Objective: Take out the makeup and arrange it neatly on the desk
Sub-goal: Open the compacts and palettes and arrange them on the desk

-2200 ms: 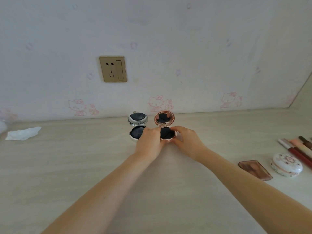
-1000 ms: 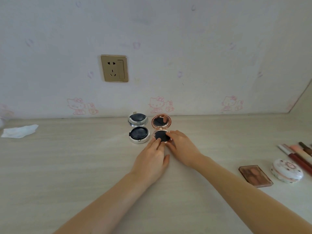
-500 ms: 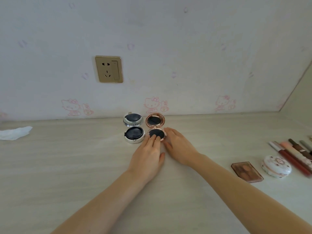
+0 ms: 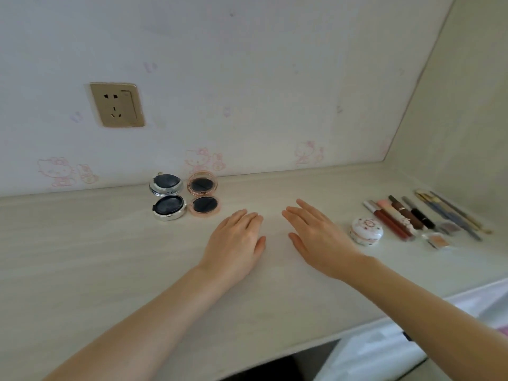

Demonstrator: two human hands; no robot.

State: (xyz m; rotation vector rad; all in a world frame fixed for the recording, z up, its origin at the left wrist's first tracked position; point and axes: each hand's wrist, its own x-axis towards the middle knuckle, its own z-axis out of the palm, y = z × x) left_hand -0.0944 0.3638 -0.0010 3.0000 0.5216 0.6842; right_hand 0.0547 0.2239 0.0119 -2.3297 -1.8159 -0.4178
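Two opened round compacts stand side by side near the wall: a silver compact point(image 4: 167, 207) on the left and a rose-gold compact point(image 4: 204, 206) on the right, lids propped up. My left hand point(image 4: 236, 243) lies flat on the desk point(image 4: 82, 257), fingers straight, just right of and below the rose-gold compact, holding nothing. My right hand point(image 4: 319, 235) is also flat and empty, a little left of a white round floral case point(image 4: 366, 231). To the right lie a row of lipsticks and pencils point(image 4: 406, 218) and a small orange pan point(image 4: 439, 240).
A gold wall socket point(image 4: 117, 105) sits above the compacts on the cartoon-patterned wall. A side panel point(image 4: 453, 119) closes the desk at the right. The desk's front edge runs at lower right, with white fabric point(image 4: 384, 350) below it.
Both hands let go of the rose-gold compact and drew back to the right, now flat on the desk. The view swung right; the brown palette near the floral case is hidden from view.
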